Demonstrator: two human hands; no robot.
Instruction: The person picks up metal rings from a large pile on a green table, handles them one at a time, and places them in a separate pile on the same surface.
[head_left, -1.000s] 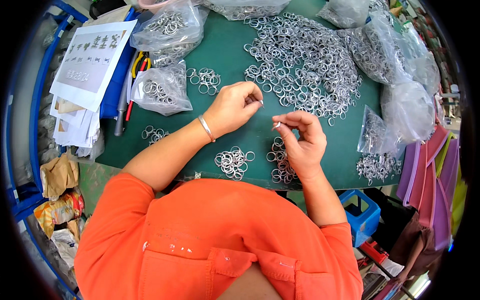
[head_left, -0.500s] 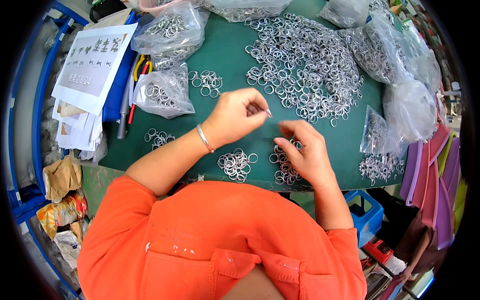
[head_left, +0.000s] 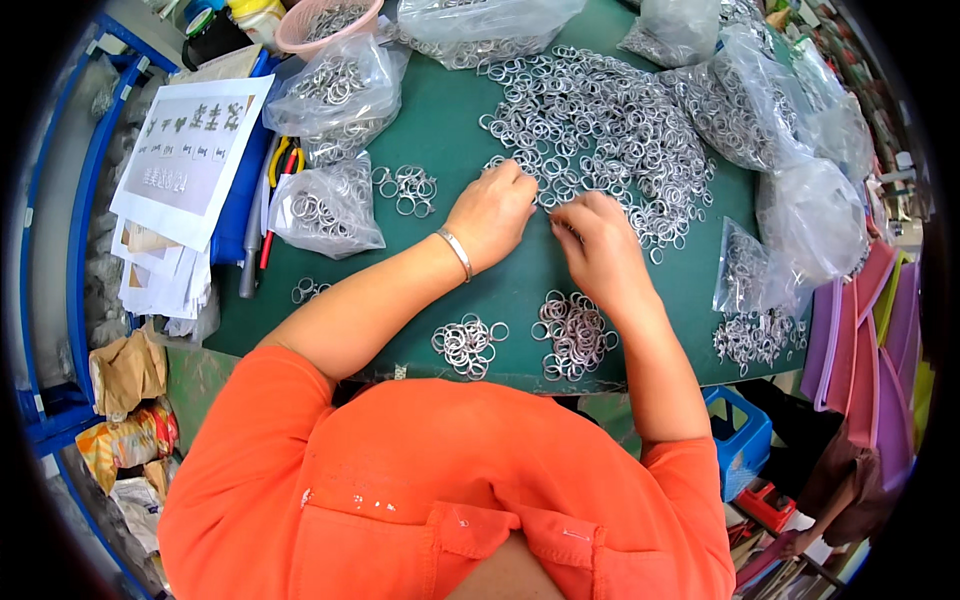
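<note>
A broad heap of silver metal rings (head_left: 610,120) spreads over the green table. At its near edge my left hand (head_left: 492,215), with a bangle at the wrist, has its fingers bent and drawn together among the nearest rings. Just to its right my right hand (head_left: 603,245) is closed too, fingers curled against the thumb. What either pinches is hidden. Closer to me lie two small ring piles, a left pile (head_left: 467,347) and a right pile (head_left: 574,337). A smaller cluster of rings (head_left: 407,190) rests beyond my left forearm.
Plastic bags of rings stand at the left (head_left: 328,210), back (head_left: 485,30) and right (head_left: 735,110). Small metal pieces (head_left: 758,338) lie at the right edge. Printed sheets (head_left: 190,150) and yellow-handled pliers (head_left: 279,160) are at the left. A blue stool (head_left: 742,440) is below.
Both hands have moved away from me to the big heap's near edge, the right one leaving the right small pile, which now shows fully. A small metal piece seen in my left fingertips no longer shows clearly.
</note>
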